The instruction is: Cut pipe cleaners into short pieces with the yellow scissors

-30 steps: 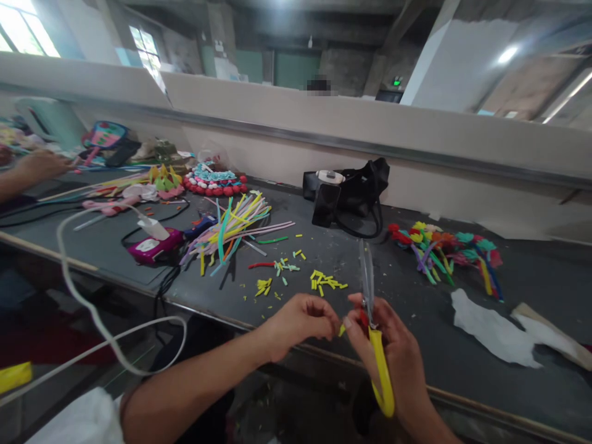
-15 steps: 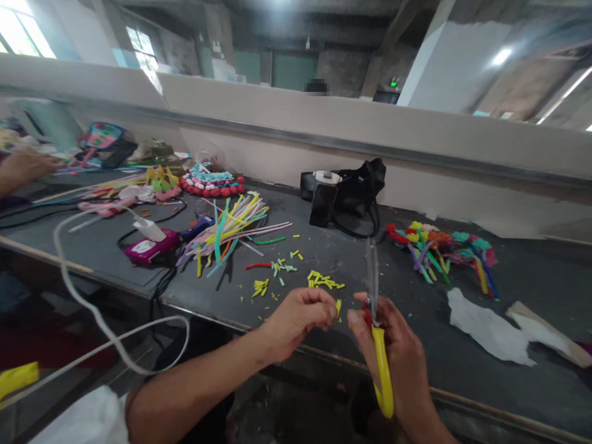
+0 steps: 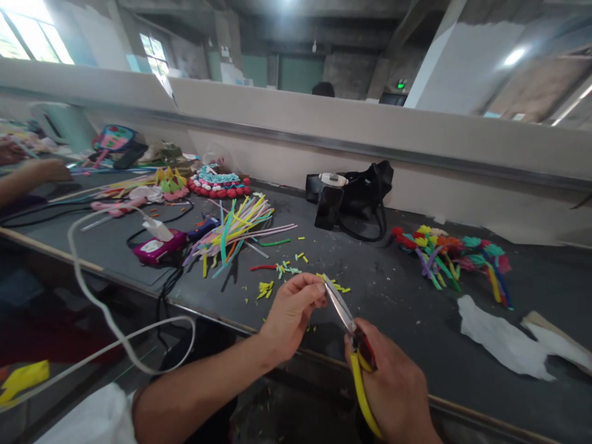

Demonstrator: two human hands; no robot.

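My right hand (image 3: 393, 388) grips yellow-handled scissors (image 3: 351, 336), blades tilted up and left toward my left hand. My left hand (image 3: 291, 311) is pinched shut near the blade tips, fingers together on something too small to make out. Just beyond lie short yellow cut pieces (image 3: 333, 282) on the grey table (image 3: 393, 290). Farther left is a fan of long coloured strips (image 3: 235, 231).
A black bag (image 3: 354, 197) sits at the back wall. Coloured pipe-cleaner flowers (image 3: 451, 253) and white paper scraps (image 3: 499, 336) lie to the right. A pink glue gun (image 3: 155, 243) with white cable is at left, where another person's hand (image 3: 44, 171) works.
The scissors swung from pointing straight away to leaning left, blade tips meeting my left fingers. My left hand rose slightly; the yellow bit seen between the hands is no longer visible.
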